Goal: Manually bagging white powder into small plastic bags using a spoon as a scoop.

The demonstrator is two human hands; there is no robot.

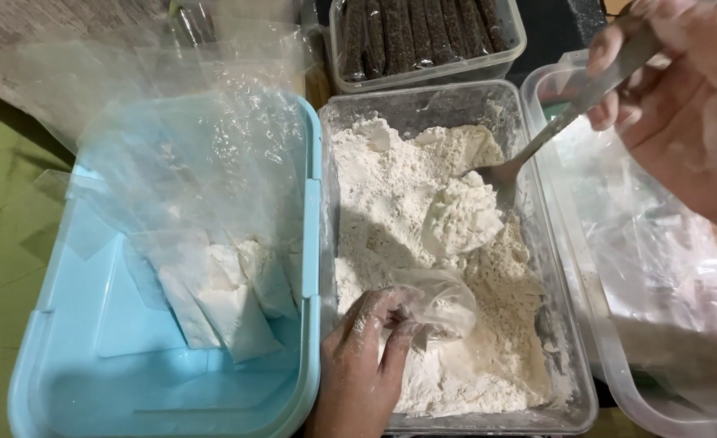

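A clear plastic tub [569, 381] in the middle holds a heap of white flour [399, 186]. My left hand [362, 357], dusted with flour, pinches open a small clear plastic bag [440, 304] over the flour near the tub's front. My right hand [683, 105] at the upper right grips the handle of a metal spoon [537, 146]. The spoon's bowl carries a heaped lump of flour [460, 219], a little above and behind the bag's mouth.
A light blue tub [66, 357] on the left holds several small filled flour bags [229, 300] and a loose clear plastic sheet [180, 138]. Behind stands a clear box of dark sticks [423, 36]. On the right sits another clear tub [618, 381] with plastic bags inside.
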